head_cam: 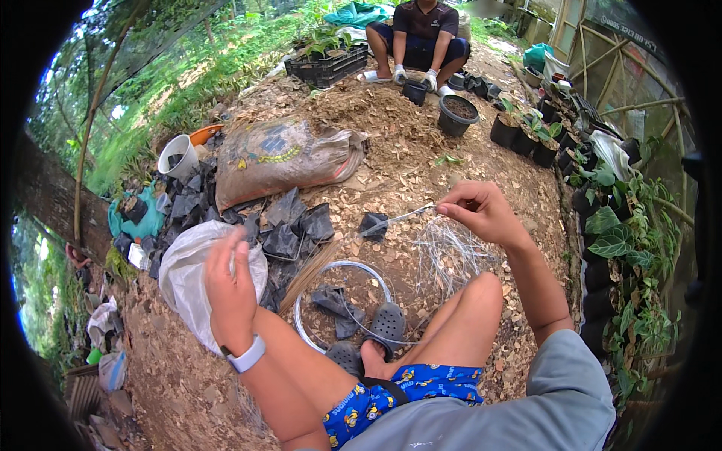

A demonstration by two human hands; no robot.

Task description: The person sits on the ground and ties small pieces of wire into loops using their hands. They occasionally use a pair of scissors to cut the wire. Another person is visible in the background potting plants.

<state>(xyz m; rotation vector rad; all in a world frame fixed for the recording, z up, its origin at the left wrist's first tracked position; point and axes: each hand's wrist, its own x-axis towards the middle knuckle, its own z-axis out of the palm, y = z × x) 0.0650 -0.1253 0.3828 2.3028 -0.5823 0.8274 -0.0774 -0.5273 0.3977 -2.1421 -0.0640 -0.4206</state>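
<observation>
My right hand (476, 211) pinches the end of a thin bundle of clear plastic or wire strands (403, 216), which runs out to the left over a small black plastic piece (373, 226) on the ground. My left hand (230, 282) is raised at the left with nothing visible in it, somewhat blurred, above a white plastic sack (183, 268). A coil of silvery wire (302, 315) lies around my feet. To its right is a loose heap of pale, thin strands (451, 253). Black plastic pieces (282, 239) are piled on the left.
A filled woven sack (271, 163) lies ahead beside a mulch heap (383, 124). Beyond it a gloved person (426, 34) crouches holding a black pot (414, 92). A soil-filled pot (458, 114) and potted plants (524, 138) stand right. A bundle of thin sticks (310, 270) lies near my knee.
</observation>
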